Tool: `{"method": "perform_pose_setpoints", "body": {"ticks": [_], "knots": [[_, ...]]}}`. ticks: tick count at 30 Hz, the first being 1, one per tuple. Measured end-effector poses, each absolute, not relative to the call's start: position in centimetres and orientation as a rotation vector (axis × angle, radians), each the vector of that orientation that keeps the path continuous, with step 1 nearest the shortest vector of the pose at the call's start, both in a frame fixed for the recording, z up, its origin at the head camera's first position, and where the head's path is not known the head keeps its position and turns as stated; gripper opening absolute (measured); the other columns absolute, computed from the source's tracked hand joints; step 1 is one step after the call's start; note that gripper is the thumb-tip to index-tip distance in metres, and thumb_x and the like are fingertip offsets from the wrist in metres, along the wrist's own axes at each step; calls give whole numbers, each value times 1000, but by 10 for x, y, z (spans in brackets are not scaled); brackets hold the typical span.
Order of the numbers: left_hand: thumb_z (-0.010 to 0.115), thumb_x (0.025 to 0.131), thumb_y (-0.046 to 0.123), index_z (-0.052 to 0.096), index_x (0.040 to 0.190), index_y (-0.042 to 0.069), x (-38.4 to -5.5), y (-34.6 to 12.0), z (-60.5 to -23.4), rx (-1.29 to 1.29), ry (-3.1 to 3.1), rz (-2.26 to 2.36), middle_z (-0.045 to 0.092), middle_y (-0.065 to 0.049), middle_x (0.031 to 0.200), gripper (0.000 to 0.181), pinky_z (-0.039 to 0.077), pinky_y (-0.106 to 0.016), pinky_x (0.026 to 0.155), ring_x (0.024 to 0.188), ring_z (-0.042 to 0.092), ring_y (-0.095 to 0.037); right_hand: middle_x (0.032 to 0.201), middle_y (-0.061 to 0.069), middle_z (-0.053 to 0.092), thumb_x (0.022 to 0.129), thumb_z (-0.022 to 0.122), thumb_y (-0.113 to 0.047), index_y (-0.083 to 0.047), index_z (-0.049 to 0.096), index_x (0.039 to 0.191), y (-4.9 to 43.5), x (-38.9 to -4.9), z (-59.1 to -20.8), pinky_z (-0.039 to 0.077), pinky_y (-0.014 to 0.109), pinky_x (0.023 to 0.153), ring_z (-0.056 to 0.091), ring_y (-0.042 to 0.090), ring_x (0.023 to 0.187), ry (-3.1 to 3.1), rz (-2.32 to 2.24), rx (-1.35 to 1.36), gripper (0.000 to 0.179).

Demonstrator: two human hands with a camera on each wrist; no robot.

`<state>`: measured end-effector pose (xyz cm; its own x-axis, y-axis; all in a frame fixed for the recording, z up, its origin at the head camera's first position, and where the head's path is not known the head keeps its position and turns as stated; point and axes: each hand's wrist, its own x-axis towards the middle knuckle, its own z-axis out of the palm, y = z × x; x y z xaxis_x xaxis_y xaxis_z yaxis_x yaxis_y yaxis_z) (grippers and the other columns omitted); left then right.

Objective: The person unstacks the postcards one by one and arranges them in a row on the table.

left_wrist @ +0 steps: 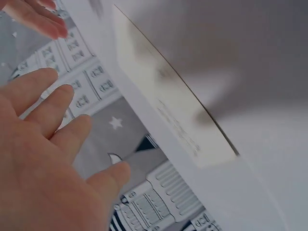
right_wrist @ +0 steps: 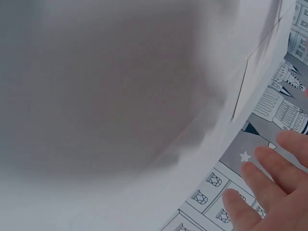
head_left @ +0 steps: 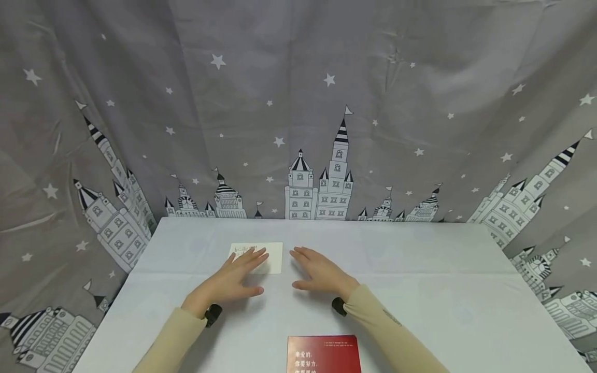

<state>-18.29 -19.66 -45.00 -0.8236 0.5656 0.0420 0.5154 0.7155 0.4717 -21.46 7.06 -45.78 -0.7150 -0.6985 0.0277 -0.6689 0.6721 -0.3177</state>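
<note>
A cream card [head_left: 274, 259] with handwritten lines lies flat on the white table. My left hand [head_left: 233, 280] is over its near left part in the head view, fingers spread and holding nothing. In the left wrist view the card [left_wrist: 178, 115] shows apart from the fingers, with a shadow across it. To the right of the card, my right hand [head_left: 322, 274] hovers with fingers extended and nothing in them. Both palms are turned towards each other. Nearer to me lies a red booklet or card [head_left: 326, 355] with white printed characters, its lower part cut off by the frame.
The white tabletop [head_left: 420, 300] spreads out on both sides, with a faint crease running across it. Behind and at the sides hangs a grey curtain [head_left: 298, 62] printed with stars and castles. Each wrist wears a small black camera [head_left: 213, 315].
</note>
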Motion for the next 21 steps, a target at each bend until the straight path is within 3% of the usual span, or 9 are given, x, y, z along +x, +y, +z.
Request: {"method": "perform_pose_setpoints", "body": {"ticks": [21], "knots": [[70,83,41,39,145,2,-137,-165,-447,1010,2750,816,33,-11,151,80,11,-66,107,139,24,-38,146,17,39,86,69,-33,0,39,143,135,-162,-459,31,44,109,36,33,134,2832,-583,-1155,72]]}}
